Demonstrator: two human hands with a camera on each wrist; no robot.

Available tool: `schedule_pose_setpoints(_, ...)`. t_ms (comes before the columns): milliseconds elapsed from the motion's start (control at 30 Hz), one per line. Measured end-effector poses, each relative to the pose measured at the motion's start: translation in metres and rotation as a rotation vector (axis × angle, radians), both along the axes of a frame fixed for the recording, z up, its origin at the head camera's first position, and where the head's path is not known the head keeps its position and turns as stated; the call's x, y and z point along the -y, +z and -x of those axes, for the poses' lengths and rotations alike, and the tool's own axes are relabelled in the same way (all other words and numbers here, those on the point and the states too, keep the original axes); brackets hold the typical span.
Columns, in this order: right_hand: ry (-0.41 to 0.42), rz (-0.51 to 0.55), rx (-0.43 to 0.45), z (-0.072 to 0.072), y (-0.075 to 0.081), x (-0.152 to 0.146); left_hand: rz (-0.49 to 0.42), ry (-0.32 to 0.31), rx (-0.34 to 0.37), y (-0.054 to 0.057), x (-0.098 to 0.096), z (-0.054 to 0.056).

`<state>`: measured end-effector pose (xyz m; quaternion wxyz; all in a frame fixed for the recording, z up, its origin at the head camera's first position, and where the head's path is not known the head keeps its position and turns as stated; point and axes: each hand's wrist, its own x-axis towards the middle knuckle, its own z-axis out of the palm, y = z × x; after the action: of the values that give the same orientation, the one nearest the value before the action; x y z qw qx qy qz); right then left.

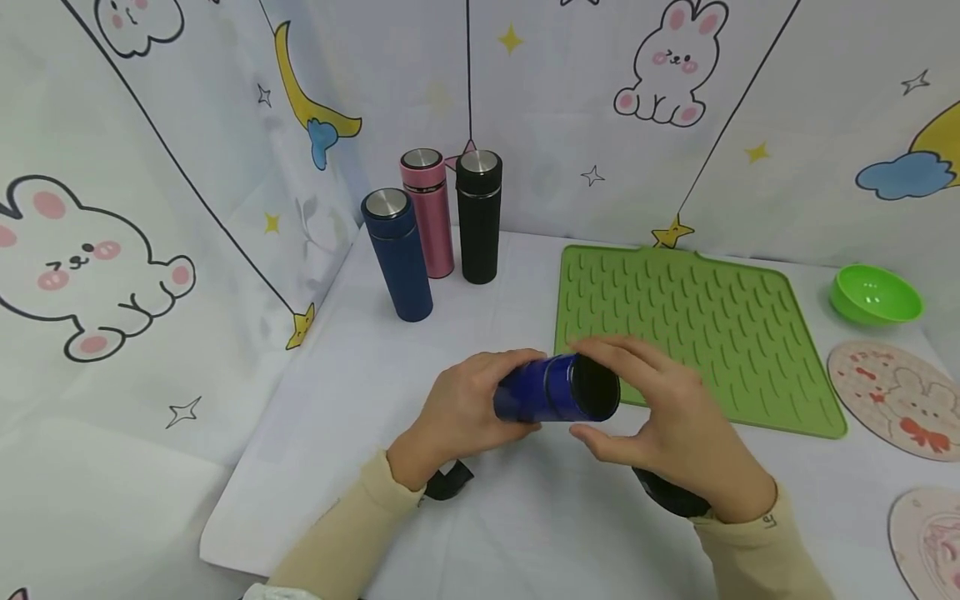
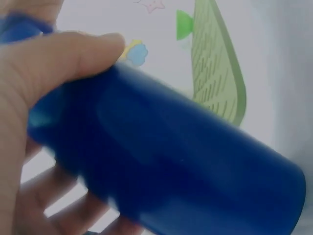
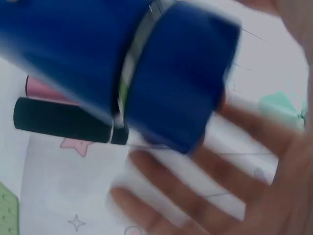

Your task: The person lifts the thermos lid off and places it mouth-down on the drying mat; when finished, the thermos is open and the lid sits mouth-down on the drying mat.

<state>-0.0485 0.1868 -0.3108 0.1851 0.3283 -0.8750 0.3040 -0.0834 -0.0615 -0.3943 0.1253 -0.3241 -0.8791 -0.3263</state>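
Blue bottle (image 1: 536, 390) in left hand (image 1: 461, 408) partly hides green mat (image 1: 697, 333).

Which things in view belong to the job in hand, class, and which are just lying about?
In the job:
- glossy blue flask
- left hand, gripping it
- right hand, at one end of it

Probably just lying about, as neither hand holds them:
- navy flask
- pink flask
- black flask
- green mat
- green bowl
- two round printed mats
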Motion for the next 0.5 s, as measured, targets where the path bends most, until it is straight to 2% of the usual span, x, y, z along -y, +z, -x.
schedule_pose_setpoints(133, -0.220, 0.022, -0.033, -0.001, -0.002, 0.009, 0.030, 0.099, -0.132, 0.000, -0.006, -0.004)
schedule_pose_setpoints(233, -0.324, 0.036, -0.033, -0.002, -0.002, 0.015, 0.060, 0.150, -0.219, 0.000, -0.010, -0.006)
schedule_pose_setpoints(367, -0.366, 0.031, -0.027, -0.002, -0.002, 0.019, 0.076, 0.179, -0.254, -0.002, -0.011, -0.007)
schedule_pose_setpoints(500, -0.345, 0.022, -0.029, -0.002, -0.002, 0.018, 0.064, 0.180, -0.252, -0.003, -0.010, -0.006)
